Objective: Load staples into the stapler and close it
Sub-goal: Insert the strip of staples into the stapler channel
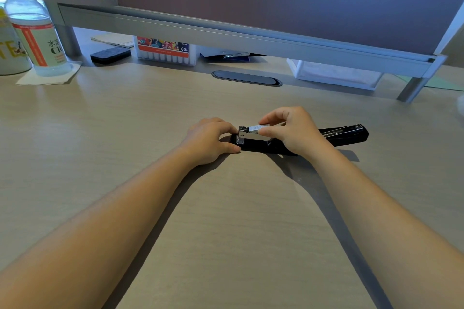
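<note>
A black stapler lies flat on the wooden desk, swung fully open, its lid stretched out to the right and its metal magazine channel facing up. My left hand grips the front end of the stapler's base, thumb on the near side. My right hand pinches a silver strip of staples between thumb and forefinger, holding it just over the channel, tilted slightly up to the right. The middle of the stapler is hidden under my right hand.
Along the back stand a labelled bottle on a napkin, a black eraser block, a box of markers, a clear tray and a dark cable grommet, under a grey shelf.
</note>
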A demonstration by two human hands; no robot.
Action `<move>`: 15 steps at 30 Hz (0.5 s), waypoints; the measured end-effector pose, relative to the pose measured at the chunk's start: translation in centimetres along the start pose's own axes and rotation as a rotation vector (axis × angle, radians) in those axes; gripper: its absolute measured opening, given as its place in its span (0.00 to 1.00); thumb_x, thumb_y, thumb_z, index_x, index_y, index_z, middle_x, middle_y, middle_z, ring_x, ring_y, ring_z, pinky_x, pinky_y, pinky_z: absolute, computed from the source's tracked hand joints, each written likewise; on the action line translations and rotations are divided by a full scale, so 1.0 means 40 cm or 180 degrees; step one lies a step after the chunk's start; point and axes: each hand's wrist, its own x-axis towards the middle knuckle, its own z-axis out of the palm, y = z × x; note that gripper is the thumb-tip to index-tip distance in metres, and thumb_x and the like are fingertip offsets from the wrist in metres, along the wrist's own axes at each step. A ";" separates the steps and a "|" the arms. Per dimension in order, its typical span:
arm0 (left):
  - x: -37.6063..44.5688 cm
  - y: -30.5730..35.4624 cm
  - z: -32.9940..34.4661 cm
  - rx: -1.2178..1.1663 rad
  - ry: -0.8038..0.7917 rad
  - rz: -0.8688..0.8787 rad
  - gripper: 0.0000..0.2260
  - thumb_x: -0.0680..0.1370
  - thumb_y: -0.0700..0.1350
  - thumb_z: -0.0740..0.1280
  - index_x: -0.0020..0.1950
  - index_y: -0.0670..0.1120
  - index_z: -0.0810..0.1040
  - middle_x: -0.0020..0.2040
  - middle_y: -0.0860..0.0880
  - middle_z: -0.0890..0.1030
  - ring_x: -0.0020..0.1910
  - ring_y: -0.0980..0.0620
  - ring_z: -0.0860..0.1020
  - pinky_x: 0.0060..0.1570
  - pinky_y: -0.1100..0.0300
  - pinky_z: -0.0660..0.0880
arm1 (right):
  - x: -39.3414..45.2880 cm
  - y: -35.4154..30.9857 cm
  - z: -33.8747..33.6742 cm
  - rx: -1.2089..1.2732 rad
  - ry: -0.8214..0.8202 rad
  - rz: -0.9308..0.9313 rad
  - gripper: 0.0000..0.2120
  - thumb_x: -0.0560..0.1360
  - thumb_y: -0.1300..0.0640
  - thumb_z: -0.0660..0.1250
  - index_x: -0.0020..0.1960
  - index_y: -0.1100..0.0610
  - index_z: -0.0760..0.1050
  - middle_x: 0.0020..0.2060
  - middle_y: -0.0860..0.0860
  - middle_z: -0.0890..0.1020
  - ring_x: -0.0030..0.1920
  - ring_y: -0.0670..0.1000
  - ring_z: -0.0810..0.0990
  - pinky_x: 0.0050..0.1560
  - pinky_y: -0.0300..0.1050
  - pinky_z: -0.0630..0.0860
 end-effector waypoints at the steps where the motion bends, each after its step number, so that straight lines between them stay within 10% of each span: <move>1: 0.000 0.000 0.000 -0.0005 -0.0002 -0.0005 0.18 0.71 0.50 0.66 0.59 0.49 0.73 0.60 0.46 0.75 0.60 0.47 0.69 0.62 0.46 0.67 | 0.001 0.001 0.002 -0.0019 -0.0013 0.0000 0.09 0.70 0.62 0.68 0.50 0.61 0.78 0.34 0.45 0.75 0.36 0.44 0.73 0.38 0.33 0.70; 15: 0.001 -0.001 0.001 0.0023 0.0004 -0.0005 0.18 0.71 0.51 0.65 0.60 0.49 0.73 0.61 0.46 0.75 0.61 0.46 0.68 0.62 0.47 0.66 | -0.020 0.023 0.014 -0.0421 0.0058 -0.0163 0.16 0.69 0.60 0.69 0.57 0.58 0.76 0.54 0.55 0.81 0.52 0.52 0.76 0.54 0.44 0.71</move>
